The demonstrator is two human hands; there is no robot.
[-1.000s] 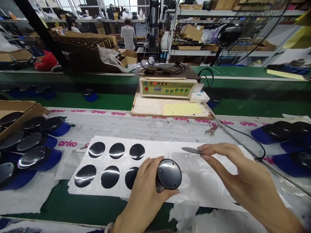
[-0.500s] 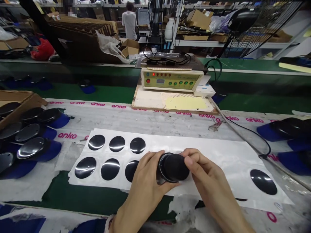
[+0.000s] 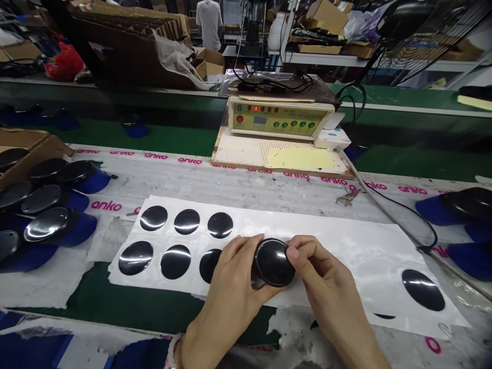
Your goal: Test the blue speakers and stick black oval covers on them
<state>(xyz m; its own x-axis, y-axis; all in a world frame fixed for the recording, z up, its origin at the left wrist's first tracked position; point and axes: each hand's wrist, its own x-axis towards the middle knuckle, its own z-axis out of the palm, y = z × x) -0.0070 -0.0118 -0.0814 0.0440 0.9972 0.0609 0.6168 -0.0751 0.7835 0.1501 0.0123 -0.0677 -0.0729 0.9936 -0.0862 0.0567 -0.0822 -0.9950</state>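
My left hand (image 3: pixel 230 287) grips a round black part (image 3: pixel 273 262) from its left side, just above the white sticker sheet (image 3: pixel 346 251). My right hand (image 3: pixel 326 287) pinches the part's right edge, thumb and fingers on a glossy black disc sticker that lies on the part's face. Several black oval stickers (image 3: pixel 186 221) sit in two rows on the left of the sheet, and one more sticker (image 3: pixel 423 289) lies near its right end.
Glossy black parts on blue bags (image 3: pixel 46 225) are piled at the left beside a cardboard box (image 3: pixel 26 141). More parts (image 3: pixel 465 205) lie at the right. A cream control box (image 3: pixel 279 119) with a cable (image 3: pixel 400 205) stands behind the sheet. A person stands far back.
My right hand brought a black sticker from the right onto the part's face and now presses it there. The camera tilted down slightly.
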